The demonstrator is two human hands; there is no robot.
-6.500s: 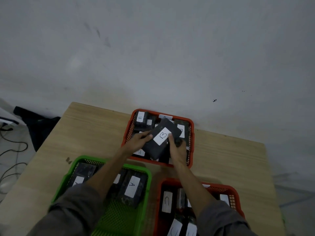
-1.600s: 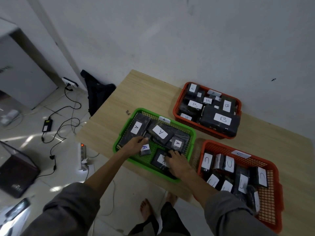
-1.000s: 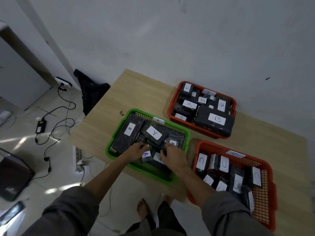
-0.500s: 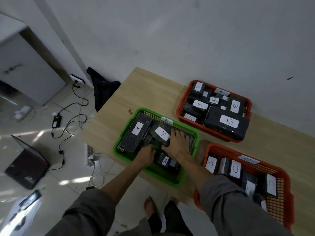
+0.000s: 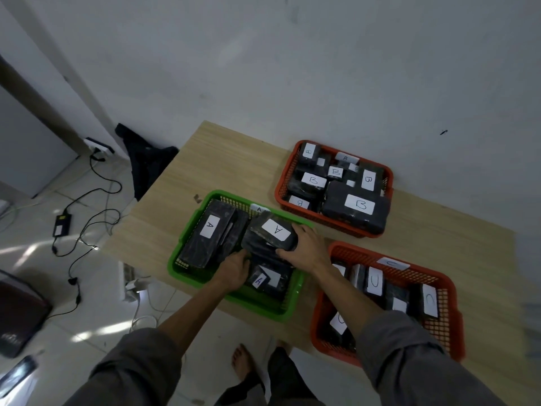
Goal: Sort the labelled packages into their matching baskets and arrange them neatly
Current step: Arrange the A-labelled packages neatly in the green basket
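Black wrapped packages with white letter labels fill three baskets on a wooden table [image 5: 222, 168]. The green basket [image 5: 257, 306] at the near left holds A packages. My right hand [image 5: 307, 247] grips the right end of a thick A package [image 5: 270, 232], which sits tilted on top of the others. My left hand [image 5: 234, 269] is curled down among smaller A packages [image 5: 265, 278] below it; what it grips is hidden. A long A package [image 5: 206, 237] lies along the basket's left side. The far red basket [image 5: 285, 183] holds B packages, the near right red basket [image 5: 445, 317] C packages.
The green basket overhangs the table's near edge, above my bare feet [image 5: 241, 361]. On the floor at left lie cables with a power adapter [image 5: 61, 225], a dark cloth [image 5: 146, 159] and a dark case [image 5: 20, 315]. A white wall stands right behind the table.
Since the B package was laid in the far basket, both hands moved into the green basket. In the last half second my right hand closed on the thick A package and tilted it up.
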